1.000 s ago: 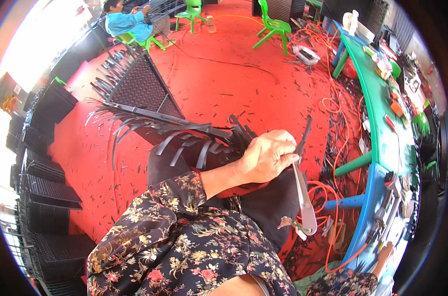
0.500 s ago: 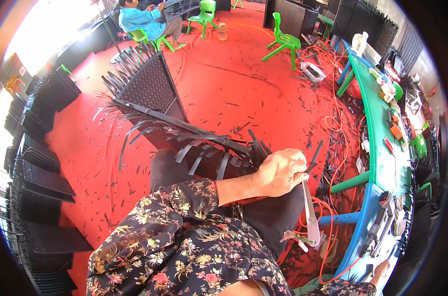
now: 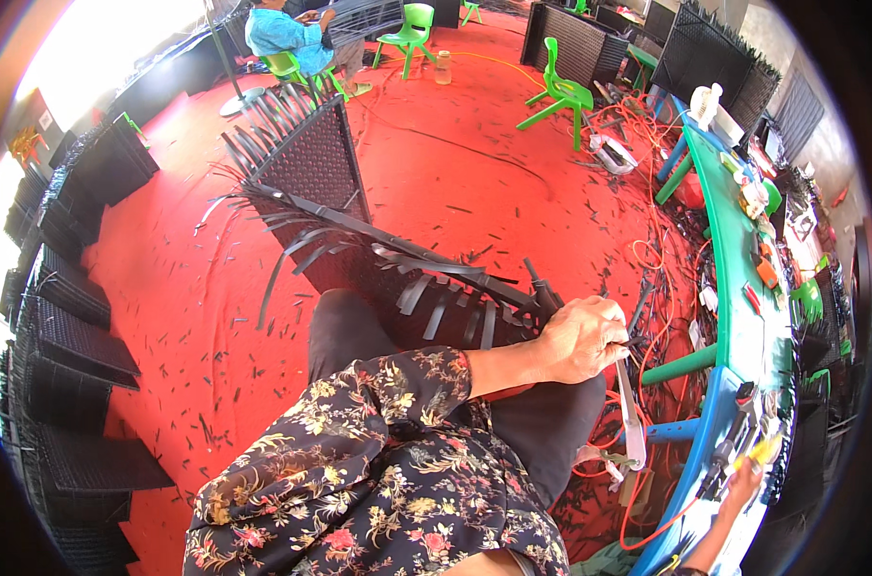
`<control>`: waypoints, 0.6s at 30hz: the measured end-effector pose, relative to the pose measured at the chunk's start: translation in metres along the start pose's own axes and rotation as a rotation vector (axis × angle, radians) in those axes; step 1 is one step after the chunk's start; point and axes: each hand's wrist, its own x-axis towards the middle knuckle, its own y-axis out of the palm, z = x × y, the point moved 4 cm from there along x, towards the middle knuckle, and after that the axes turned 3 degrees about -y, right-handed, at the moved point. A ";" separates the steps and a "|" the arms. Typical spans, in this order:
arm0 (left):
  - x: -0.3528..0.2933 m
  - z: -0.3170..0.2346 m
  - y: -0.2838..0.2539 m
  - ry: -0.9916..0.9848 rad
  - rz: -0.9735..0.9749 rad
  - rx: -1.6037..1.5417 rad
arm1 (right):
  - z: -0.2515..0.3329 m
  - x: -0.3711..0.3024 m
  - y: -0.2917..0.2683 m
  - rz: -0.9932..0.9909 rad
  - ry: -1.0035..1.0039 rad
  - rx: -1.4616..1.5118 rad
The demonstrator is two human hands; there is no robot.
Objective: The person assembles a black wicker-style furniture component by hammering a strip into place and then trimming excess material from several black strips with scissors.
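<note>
My left hand [image 3: 585,341] is closed, pinching a flat strip [image 3: 632,413] whose pale, shiny length hangs below the fingers. A short dark end juts out beside the thumb. By this hand, a black woven rattan-style panel frame [image 3: 335,182] leans at my knees, with many loose strip ends [image 3: 438,307] fanning from its edge. At the far right, over the blue table [image 3: 710,408], my right hand [image 3: 740,483] has its fingers round a small yellow object [image 3: 767,449]; its kind is too blurred to tell.
A dark corded power tool [image 3: 734,432] with an orange cord lies on the blue table. Beyond it stands a green table [image 3: 729,250] with small items. Black woven panels [image 3: 76,384] line the left. A person in blue [image 3: 287,38] sits far off near green chairs [image 3: 561,91].
My right hand has come further into view and now has the yellow object. My left hand has shifted slightly right and down in the picture, with the strip still in it; the whole view has shifted.
</note>
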 end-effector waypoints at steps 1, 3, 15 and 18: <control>0.000 0.001 0.000 0.022 -0.019 0.009 | 0.027 -0.019 0.047 0.129 -0.076 0.038; 0.002 -0.001 0.001 0.053 -0.020 0.010 | 0.072 -0.041 0.118 0.342 -0.204 0.066; -0.003 -0.010 -0.006 0.086 0.013 0.002 | 0.130 -0.099 0.321 0.551 -0.540 0.199; -0.001 -0.004 -0.002 0.070 0.096 -0.031 | 0.131 -0.101 0.319 0.463 -0.563 0.188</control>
